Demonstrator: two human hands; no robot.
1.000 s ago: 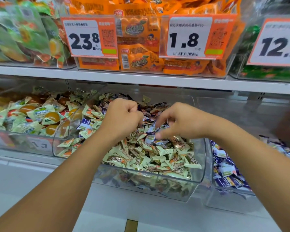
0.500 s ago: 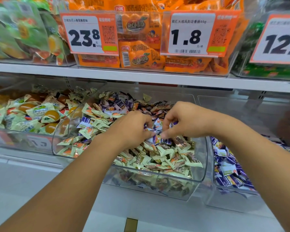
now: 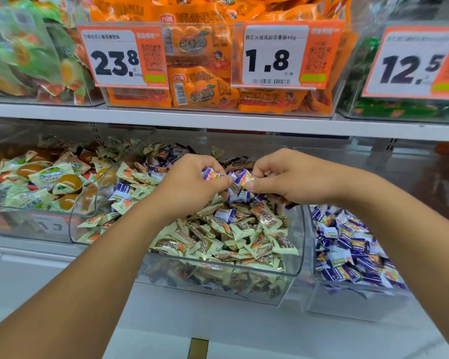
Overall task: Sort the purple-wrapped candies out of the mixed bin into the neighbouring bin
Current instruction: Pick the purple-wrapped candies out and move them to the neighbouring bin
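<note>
Purple-wrapped candy (image 3: 244, 177) at frame centre, pinched by right hand (image 3: 283, 177) just above the mixed bin (image 3: 293, 270); left hand (image 3: 192, 187) fingers curled around another purple candy (image 3: 210, 174). Neighbouring bin (image 3: 312, 257) of purple candies sits lower right, price tags (image 3: 272, 55) on the shelf above.

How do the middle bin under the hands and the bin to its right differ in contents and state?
The middle bin holds mostly cream-wrapped candies with purple-wrapped ones scattered among them; the right bin holds almost only purple-wrapped candies. The left hand and the right hand both pinch purple-wrapped candies above the middle bin; no hand is over the right bin. The middle bin looks fuller. Both are clear plastic and sit on the same shelf.
</note>
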